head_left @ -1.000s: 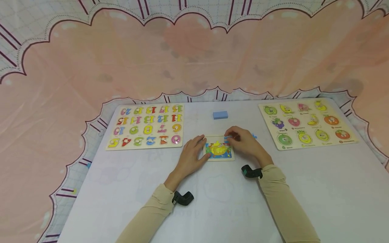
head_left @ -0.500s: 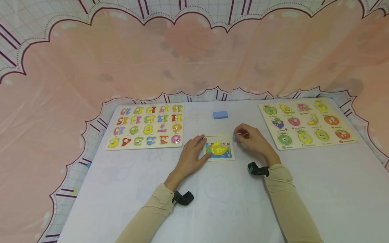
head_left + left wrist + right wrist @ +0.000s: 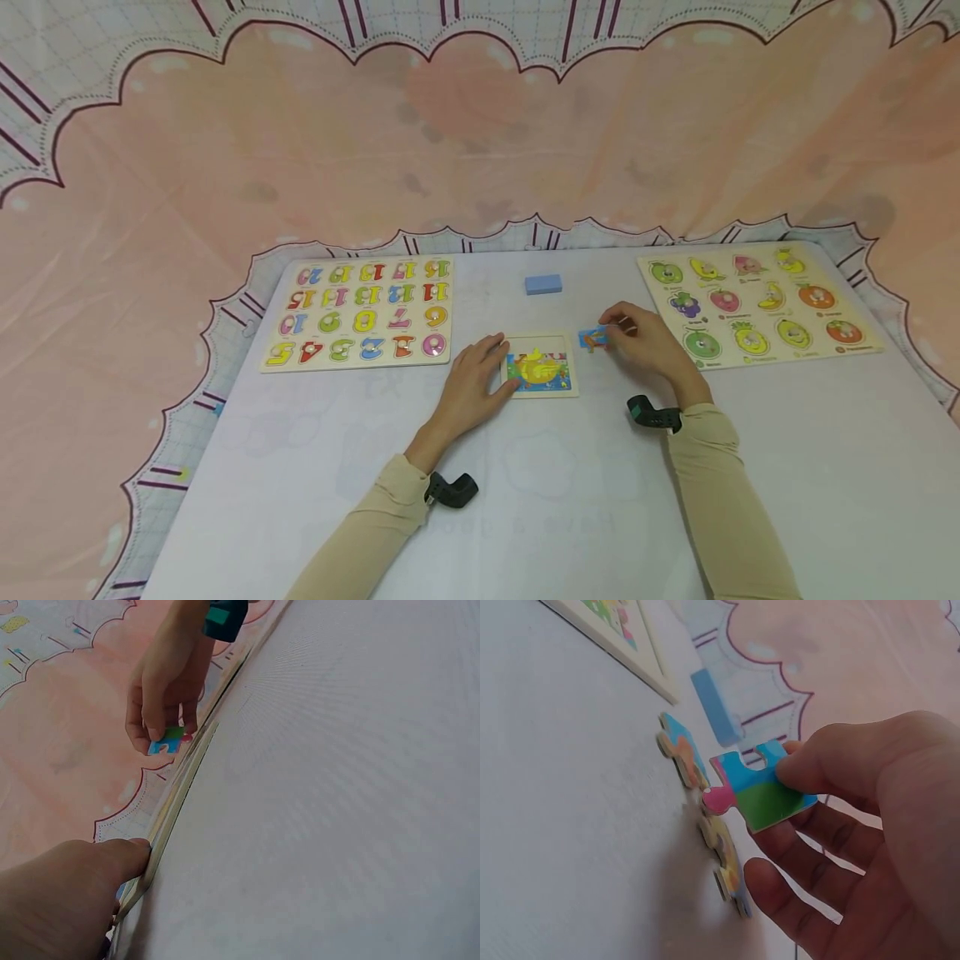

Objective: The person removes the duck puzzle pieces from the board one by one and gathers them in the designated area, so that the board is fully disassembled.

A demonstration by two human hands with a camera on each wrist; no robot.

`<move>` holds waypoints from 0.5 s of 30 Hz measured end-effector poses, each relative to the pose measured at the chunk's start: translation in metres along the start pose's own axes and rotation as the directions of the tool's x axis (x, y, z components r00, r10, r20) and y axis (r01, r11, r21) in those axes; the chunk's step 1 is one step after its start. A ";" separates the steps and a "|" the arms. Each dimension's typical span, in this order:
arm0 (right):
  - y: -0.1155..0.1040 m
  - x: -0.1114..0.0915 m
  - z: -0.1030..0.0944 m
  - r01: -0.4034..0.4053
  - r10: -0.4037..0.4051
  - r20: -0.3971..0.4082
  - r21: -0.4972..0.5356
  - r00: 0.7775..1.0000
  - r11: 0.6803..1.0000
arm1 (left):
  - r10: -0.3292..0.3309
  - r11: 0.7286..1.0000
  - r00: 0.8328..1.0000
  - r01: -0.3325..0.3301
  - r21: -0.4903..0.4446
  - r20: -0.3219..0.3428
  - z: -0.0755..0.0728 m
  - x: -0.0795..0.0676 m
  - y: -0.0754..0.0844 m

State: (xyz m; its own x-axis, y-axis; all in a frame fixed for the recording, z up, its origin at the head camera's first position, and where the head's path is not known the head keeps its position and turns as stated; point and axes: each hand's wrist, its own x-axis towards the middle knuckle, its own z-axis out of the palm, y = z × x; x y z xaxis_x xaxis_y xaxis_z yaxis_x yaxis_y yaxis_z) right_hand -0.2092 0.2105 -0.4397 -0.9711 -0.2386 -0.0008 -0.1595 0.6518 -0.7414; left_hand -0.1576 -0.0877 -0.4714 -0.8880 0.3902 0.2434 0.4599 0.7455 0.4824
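Observation:
My left hand (image 3: 468, 383) rests on the left side of a small framed jigsaw puzzle (image 3: 573, 375), fingers by its far left corner and thumb near the lower edge. In the left wrist view, the thumb (image 3: 131, 859) presses on the frame. A yellow duck-like figure fills most of the picture, and a bare strip runs along the tray's far side. Right of the tray, my right hand (image 3: 645, 342) pinches a blue, green and pink jigsaw piece (image 3: 761, 796) between thumb and fingers. Beneath it on the table lie a blue-and-orange piece (image 3: 682, 750) and a yellowish one (image 3: 724, 851).
A number puzzle board (image 3: 356, 365) lies at the back left, and a fruit puzzle board (image 3: 795, 358) at the back right, close to my right hand. Between them at the back is a small blue block (image 3: 543, 285). A patterned curtain (image 3: 480, 150) hangs behind the table.
My right hand has moved right, from the tray's far right corner to the table beside it. The blue-and-orange piece now shows left of its fingertips. The left hand has stayed put.

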 end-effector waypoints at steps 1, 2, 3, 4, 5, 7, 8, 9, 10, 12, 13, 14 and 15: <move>0.001 0.000 -0.001 -0.011 0.011 -0.001 -0.001 1.000 1.000 | -0.002 1.000 1.000 0.002 -0.001 0.001 0.000 0.000 0.000; 0.002 -0.001 -0.003 -0.015 0.015 0.000 -0.006 1.000 1.000 | -0.004 1.000 1.000 0.004 -0.002 0.003 0.000 0.000 0.000; 0.003 -0.001 -0.004 -0.017 0.017 -0.001 -0.008 1.000 1.000 | -0.006 1.000 1.000 0.006 -0.003 0.004 0.000 0.000 0.000; 0.004 -0.002 -0.006 -0.020 0.020 -0.001 -0.013 1.000 1.000 | -0.007 1.000 1.000 0.007 -0.005 0.005 0.000 0.000 0.000; 0.005 -0.002 -0.007 -0.022 0.022 -0.002 -0.018 1.000 1.000 | -0.008 1.000 1.000 0.008 -0.005 0.006 0.000 0.000 0.000; 0.006 -0.003 -0.010 -0.028 0.028 0.002 -0.023 1.000 0.999 | -0.010 1.000 1.000 0.010 -0.008 0.007 0.000 0.000 0.000; 0.007 -0.003 -0.011 -0.028 0.029 0.004 -0.026 1.000 0.999 | -0.009 1.000 1.000 0.009 -0.009 0.007 0.000 0.000 0.000; 0.007 -0.004 -0.012 -0.032 0.032 0.006 -0.026 0.999 0.999 | -0.008 1.000 1.000 0.008 -0.009 0.007 0.000 0.000 0.000; 0.008 -0.004 -0.014 -0.034 0.034 0.009 -0.029 0.999 0.999 | -0.008 1.000 1.000 0.008 -0.010 0.006 0.000 0.000 0.000; 0.009 -0.006 -0.016 -0.041 0.042 0.017 -0.026 0.999 0.999 | -0.006 1.000 1.000 0.006 -0.010 0.004 0.000 0.000 0.000; 0.010 -0.006 -0.017 -0.046 0.046 0.016 -0.027 0.999 0.999 | -0.006 1.000 1.000 0.006 -0.008 0.006 0.000 0.000 0.000; 0.010 -0.007 -0.018 -0.047 0.047 0.017 -0.027 0.999 0.999 | -0.005 1.000 1.000 0.005 -0.007 0.005 0.000 0.000 0.000; 0.011 -0.007 -0.020 -0.048 0.048 0.018 -0.026 0.999 0.999 | -0.004 1.000 1.000 0.004 -0.006 0.004 0.000 0.000 0.000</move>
State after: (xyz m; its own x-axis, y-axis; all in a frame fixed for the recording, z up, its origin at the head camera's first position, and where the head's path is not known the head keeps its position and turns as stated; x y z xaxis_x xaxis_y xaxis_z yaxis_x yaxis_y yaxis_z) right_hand -0.2071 0.2333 -0.4343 -0.9744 -0.2194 -0.0486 -0.1173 0.6810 -0.7228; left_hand -0.1582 -0.0877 -0.4716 -0.8897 0.3897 0.2378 0.4564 0.7438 0.4883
